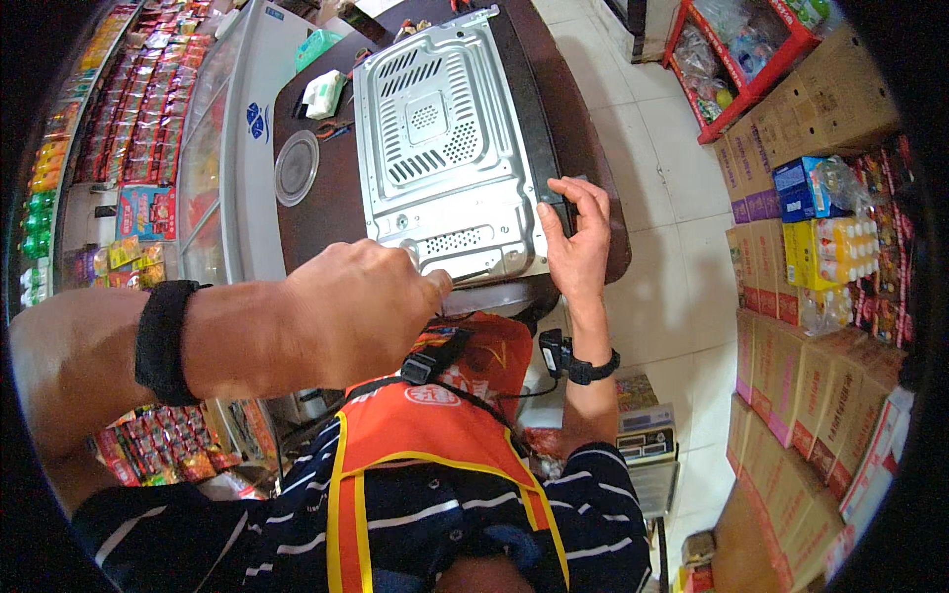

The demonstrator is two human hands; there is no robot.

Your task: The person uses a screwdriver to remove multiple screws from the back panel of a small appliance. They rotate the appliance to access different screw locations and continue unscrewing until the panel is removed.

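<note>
The left hand, fingers pinched on a thin tool, works at the near edge of the metal box on the table, while the right hand, fingers spread, holds its side steady.

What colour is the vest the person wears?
The vest is orange with yellow edging, clearest in the head view.

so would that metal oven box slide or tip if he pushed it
The metal oven box looks stiff and heavy, so probably slow to slide. It lies flat and wide on the table, so tipping seems unlikely. The right hand steadies its side.
</note>
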